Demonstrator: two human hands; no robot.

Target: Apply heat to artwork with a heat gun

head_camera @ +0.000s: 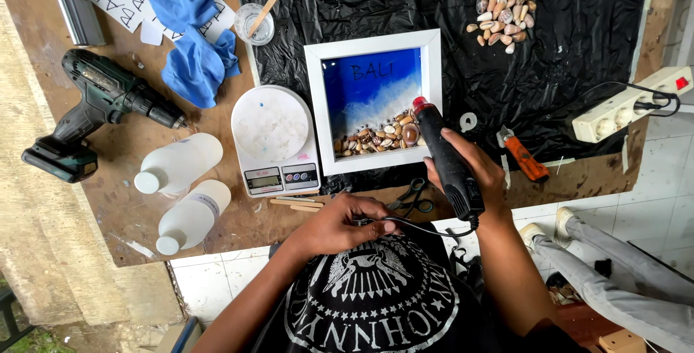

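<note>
Rough brown plywood (123, 172) serves as our bench, half covered by a crinkled, glossy black plastic sheet (564, 56), with pale floor tiles below its edge.

Our right hand (470, 168) is wrapped firmly around a black, cylindrical heat gun (444, 158), fingers closed over its ribbed barrel; its red-ringed nozzle points at the lower right corner of a square white-framed resin picture (372, 100). That frame lies flat on the black sheet, just ahead of us, and holds smooth blue resin fading to foamy white, with a band of small brown and cream shells along its lower edge. Our left hand (343, 223) rests near the bench edge by our chest, fingers curled onto the gun's thin black cord (419, 228) (pinched, as far as we can tell).

Just beside the frame's left side sits a white digital kitchen scale (275, 139) with a round, dusty platform. Left of it lie two white plastic bottles (184, 190) on their sides, and beyond them a dark green cordless drill (94, 107). Crumpled blue gloves (191, 31) lie near a clear cup with a flat wooden stick (259, 19). A loose heap of seashells (506, 9) rests on the sheet's far right part, an orange-handled utility knife (524, 156) near our right hand, black scissors (413, 197) between our hands, and a white power strip (632, 103) at the right.
</note>
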